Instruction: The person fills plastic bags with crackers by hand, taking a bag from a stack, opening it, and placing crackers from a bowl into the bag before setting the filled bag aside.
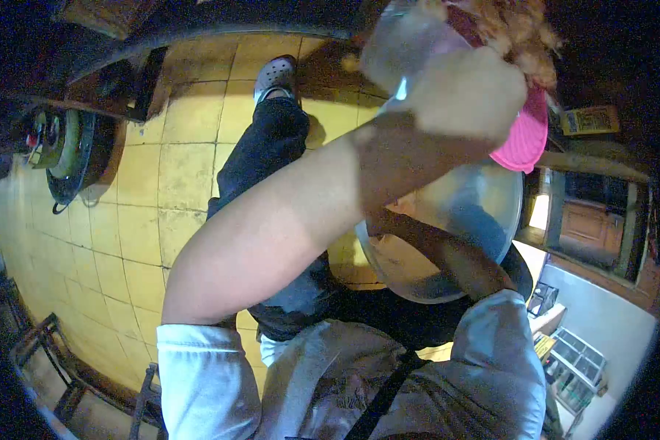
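Observation:
My left arm stretches across to the upper right, and my left hand (469,99) is closed in a fist, blurred by motion. Right by it is a bright pink plastic piece with a rounded edge (524,139). A clear, shiny plastic-looking thing (403,51) lies beyond the knuckles, and orange-brown crumpled pieces (517,29) are heaped past it. What the fist grips is hidden. A big round shiny bowl (517,213) rests by my legs. My right forearm passes over it, and my right hand (378,226) is mostly hidden behind my left forearm.
Yellow floor tiles (183,169) spread to the left. A dark tub with things in it (73,161) stands at the far left. Wooden chairs (59,367) are at the lower left. A wooden frame (594,227) and a white rack (576,359) stand at the right.

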`<move>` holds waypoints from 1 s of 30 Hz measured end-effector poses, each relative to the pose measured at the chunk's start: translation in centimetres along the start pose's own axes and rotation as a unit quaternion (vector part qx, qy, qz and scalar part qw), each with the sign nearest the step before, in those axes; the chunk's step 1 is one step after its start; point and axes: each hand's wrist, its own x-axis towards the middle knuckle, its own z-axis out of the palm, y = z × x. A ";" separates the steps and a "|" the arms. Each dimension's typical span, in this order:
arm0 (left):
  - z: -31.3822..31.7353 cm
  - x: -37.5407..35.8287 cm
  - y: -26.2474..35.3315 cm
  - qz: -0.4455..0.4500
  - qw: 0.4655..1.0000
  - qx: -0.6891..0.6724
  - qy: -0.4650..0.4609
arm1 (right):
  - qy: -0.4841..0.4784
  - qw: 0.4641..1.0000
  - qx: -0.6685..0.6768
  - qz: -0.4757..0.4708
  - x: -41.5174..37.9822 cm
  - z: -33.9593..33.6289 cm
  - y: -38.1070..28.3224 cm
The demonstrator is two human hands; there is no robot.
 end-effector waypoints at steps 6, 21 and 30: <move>1.7 0.3 -1.3 0.020 0.999 0.010 -0.045 | -0.046 0.983 0.145 -0.104 -0.8 2.9 -5.9; 3.3 -0.9 0.5 -0.101 0.972 -0.173 -0.122 | 0.354 0.754 0.513 -0.207 -25.4 -9.1 -10.9; 5.3 -0.9 3.4 -0.094 0.973 -0.153 -0.142 | 0.513 0.797 0.280 -0.148 -24.1 -7.5 -10.1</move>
